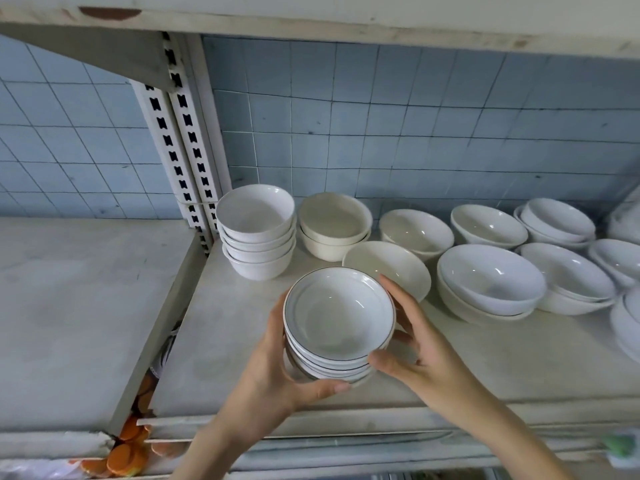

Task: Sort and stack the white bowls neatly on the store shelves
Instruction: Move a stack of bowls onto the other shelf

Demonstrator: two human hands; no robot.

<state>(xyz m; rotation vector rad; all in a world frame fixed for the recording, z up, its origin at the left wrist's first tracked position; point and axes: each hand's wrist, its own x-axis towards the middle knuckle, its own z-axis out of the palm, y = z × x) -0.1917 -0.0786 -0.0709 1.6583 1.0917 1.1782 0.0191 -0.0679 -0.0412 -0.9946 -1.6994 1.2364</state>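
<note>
A stack of several white bowls with dark rims [337, 315] is held between both hands over the front of the white shelf [221, 327]. My left hand [277, 372] grips its left and lower side, thumb curled under the front. My right hand [412, 341] cups its right side, fingers curled round the rims. Behind stand a tall stack of plain white bowls [258, 233], a cream pair [334, 225], and a single tilted cream bowl [391, 263] just behind the held stack.
More white bowls fill the shelf's right part: a single bowl [415, 232], a wide stack [490, 282], and several others further right [568, 275]. A slotted upright post [188, 147] divides this shelf from the left shelf [69, 306]. Orange items [126, 455] lie below.
</note>
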